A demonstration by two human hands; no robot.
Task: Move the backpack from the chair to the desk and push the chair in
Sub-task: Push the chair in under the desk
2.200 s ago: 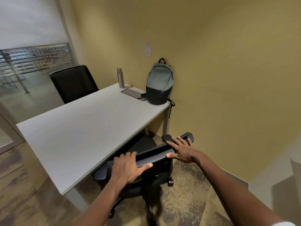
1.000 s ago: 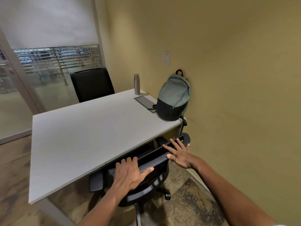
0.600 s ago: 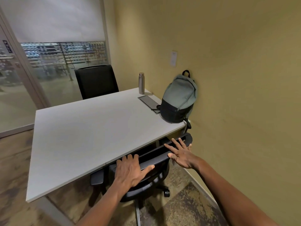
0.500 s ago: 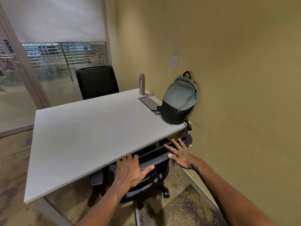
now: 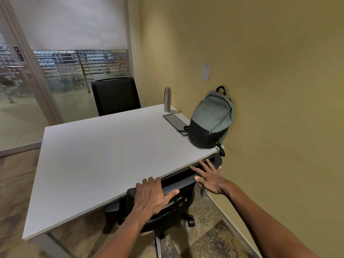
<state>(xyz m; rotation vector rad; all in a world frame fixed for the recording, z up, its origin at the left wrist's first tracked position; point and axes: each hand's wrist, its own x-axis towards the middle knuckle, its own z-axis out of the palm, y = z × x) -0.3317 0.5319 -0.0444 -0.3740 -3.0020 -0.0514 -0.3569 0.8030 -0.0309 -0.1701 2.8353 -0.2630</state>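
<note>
The grey-green and black backpack (image 5: 211,120) stands upright on the far right corner of the white desk (image 5: 104,155), leaning on the yellow wall. The black office chair (image 5: 178,186) is tucked under the desk's near edge, its backrest top almost touching that edge and its seat hidden. My left hand (image 5: 152,196) lies flat over the left part of the backrest top, thumb stretched out. My right hand (image 5: 208,175) presses flat on the right part, fingers spread. Neither hand grips anything.
A second black chair (image 5: 115,95) stands at the desk's far side. A metal bottle (image 5: 167,99) and a dark flat panel (image 5: 176,122) sit near the backpack. The yellow wall (image 5: 279,108) runs close on the right; a glass door (image 5: 18,90) is at the left.
The chair has rolled forward under the desk with both hands on its backrest, so the seat is now hidden. The backpack has stayed in place.
</note>
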